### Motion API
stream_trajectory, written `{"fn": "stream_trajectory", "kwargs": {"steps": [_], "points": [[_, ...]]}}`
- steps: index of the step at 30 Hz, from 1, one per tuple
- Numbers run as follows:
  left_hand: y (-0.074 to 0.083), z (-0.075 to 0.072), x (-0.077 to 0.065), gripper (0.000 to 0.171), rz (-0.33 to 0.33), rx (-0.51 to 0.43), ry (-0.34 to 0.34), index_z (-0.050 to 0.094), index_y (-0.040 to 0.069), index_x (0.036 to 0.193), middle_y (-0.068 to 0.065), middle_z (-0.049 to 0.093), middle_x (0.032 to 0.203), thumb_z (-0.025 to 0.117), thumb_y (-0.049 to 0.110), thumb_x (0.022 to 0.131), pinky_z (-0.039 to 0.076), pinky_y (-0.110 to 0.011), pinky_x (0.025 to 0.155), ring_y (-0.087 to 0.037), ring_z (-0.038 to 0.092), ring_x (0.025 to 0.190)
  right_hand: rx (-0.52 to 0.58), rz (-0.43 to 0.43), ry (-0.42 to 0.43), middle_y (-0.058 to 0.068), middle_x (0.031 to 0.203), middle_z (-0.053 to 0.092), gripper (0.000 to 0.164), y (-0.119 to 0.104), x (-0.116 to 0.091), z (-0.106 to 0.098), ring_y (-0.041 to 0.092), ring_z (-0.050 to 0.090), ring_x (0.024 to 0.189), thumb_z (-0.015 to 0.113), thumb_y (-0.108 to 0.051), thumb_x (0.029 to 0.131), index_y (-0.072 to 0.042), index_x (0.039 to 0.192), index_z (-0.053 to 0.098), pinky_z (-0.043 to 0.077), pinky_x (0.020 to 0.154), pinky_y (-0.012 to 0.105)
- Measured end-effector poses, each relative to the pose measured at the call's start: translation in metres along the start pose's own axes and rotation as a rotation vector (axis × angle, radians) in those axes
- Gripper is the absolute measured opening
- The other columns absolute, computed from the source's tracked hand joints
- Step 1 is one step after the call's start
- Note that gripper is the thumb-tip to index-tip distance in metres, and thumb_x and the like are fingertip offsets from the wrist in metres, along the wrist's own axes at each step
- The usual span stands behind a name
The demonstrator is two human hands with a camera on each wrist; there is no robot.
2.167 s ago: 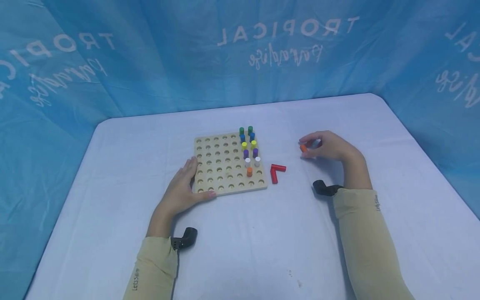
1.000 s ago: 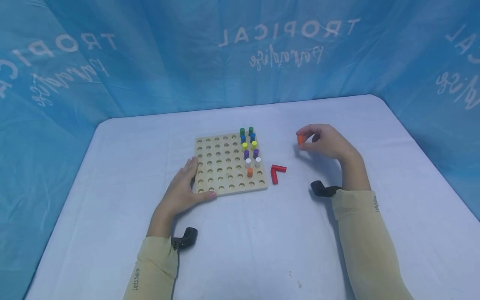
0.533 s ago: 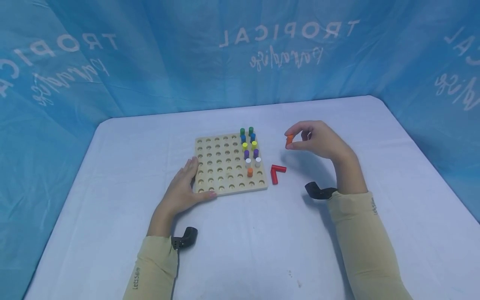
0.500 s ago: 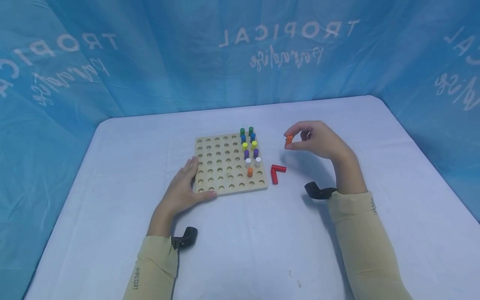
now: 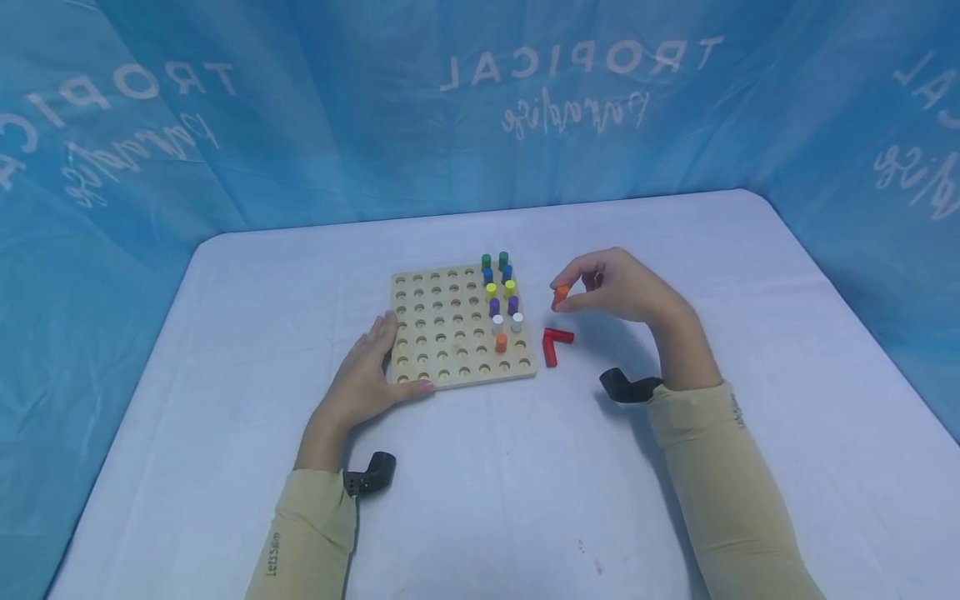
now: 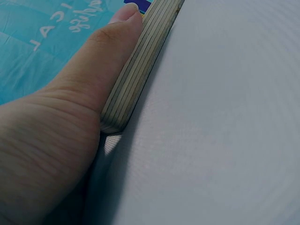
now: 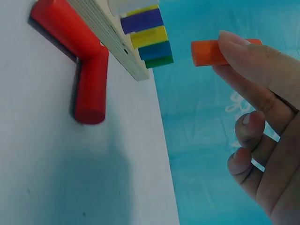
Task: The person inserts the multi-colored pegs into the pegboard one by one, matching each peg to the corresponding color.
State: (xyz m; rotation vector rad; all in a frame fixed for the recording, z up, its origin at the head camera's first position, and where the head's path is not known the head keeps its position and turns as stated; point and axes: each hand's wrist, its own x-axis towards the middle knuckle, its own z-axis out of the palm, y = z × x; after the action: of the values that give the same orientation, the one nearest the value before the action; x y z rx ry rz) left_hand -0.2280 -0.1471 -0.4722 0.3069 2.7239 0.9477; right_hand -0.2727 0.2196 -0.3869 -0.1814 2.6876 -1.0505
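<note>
A wooden pegboard (image 5: 450, 337) with rows of round holes lies on the table. My left hand (image 5: 363, 371) rests against its near left corner, fingers along the left side and thumb along the near edge; the left wrist view has the straight thumb (image 6: 110, 51) on the board's layered edge. Between thumb and index finger, my right hand (image 5: 622, 287) pinches an orange peg (image 7: 208, 53), raised above the table just right of the board. Another orange peg (image 5: 501, 342) stands in the board, and the hole to its right is unfilled. Two red pegs (image 5: 558, 336) (image 5: 551, 353) lie beside the board.
Pairs of green (image 5: 503, 260), blue (image 5: 507, 272), yellow (image 5: 510, 288), purple (image 5: 513, 306) and white pegs (image 5: 517, 323) stand in the board's two right columns. A white cloth (image 5: 480, 483) covers the table. Blue printed curtains (image 5: 480, 150) hang around it.
My right hand has lifted the orange peg from the right side of the table and carried it left toward the board, lowering slightly at the end. The left hand stays at the board's corner.
</note>
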Motion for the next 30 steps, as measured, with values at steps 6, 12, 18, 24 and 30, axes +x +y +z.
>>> {"fn": "stream_trajectory", "kwargs": {"steps": [6, 12, 18, 24, 30], "points": [[0.000, 0.000, 0.000, 0.133, 0.003, 0.002, -0.001, 0.003, 0.019, 0.161, -0.001, 0.004, 0.169, 0.077, 0.074, 0.065, 0.008, -0.051, 0.127, -0.026, 0.004, 0.157, -0.020, -0.056, -0.064, 0.008, 0.088, 0.066, 0.025, -0.008, 0.002, 0.010, 0.027, 0.054, 0.083, 0.085, -0.024, 0.079, -0.019, 0.103, 0.078, 0.047, 0.064, 0.033], [0.000, 0.000, 0.000, 0.133, 0.005, 0.004, 0.000, 0.003, 0.018, 0.161, -0.001, 0.003, 0.169, 0.077, 0.074, 0.065, 0.008, -0.051, 0.128, -0.026, 0.005, 0.157, -0.059, -0.075, -0.118, 0.008, 0.083, 0.066, 0.019, -0.016, 0.002, 0.019, 0.026, 0.055, 0.079, 0.083, -0.020, 0.080, -0.023, 0.098, 0.079, 0.046, 0.063, 0.033], [0.000, -0.001, 0.000, 0.132, 0.010, 0.007, 0.001, 0.004, 0.016, 0.161, -0.002, 0.004, 0.169, 0.078, 0.071, 0.066, 0.007, -0.049, 0.128, -0.024, 0.004, 0.157, -0.090, -0.090, -0.185, 0.000, 0.086, 0.071, 0.018, -0.022, 0.003, 0.026, 0.025, 0.058, 0.075, 0.082, -0.019, 0.081, -0.025, 0.097, 0.079, 0.049, 0.063, 0.032], [0.000, -0.001, 0.000, 0.133, -0.002, -0.001, -0.006, 0.003, 0.017, 0.161, -0.002, 0.003, 0.169, 0.078, 0.073, 0.065, 0.007, -0.050, 0.128, -0.025, 0.004, 0.157, -0.092, -0.097, -0.215, -0.003, 0.087, 0.072, 0.013, -0.024, 0.004, 0.032, 0.024, 0.059, 0.073, 0.084, -0.019, 0.080, -0.027, 0.090, 0.079, 0.050, 0.063, 0.032], [0.000, -0.001, 0.001, 0.134, -0.002, -0.003, -0.006, 0.003, 0.018, 0.161, -0.001, 0.004, 0.169, 0.077, 0.074, 0.064, 0.007, -0.050, 0.128, -0.025, 0.004, 0.157, -0.130, -0.115, -0.234, -0.005, 0.084, 0.072, 0.010, -0.027, 0.005, 0.037, 0.024, 0.058, 0.075, 0.084, -0.020, 0.080, -0.026, 0.086, 0.078, 0.050, 0.063, 0.032]]}}
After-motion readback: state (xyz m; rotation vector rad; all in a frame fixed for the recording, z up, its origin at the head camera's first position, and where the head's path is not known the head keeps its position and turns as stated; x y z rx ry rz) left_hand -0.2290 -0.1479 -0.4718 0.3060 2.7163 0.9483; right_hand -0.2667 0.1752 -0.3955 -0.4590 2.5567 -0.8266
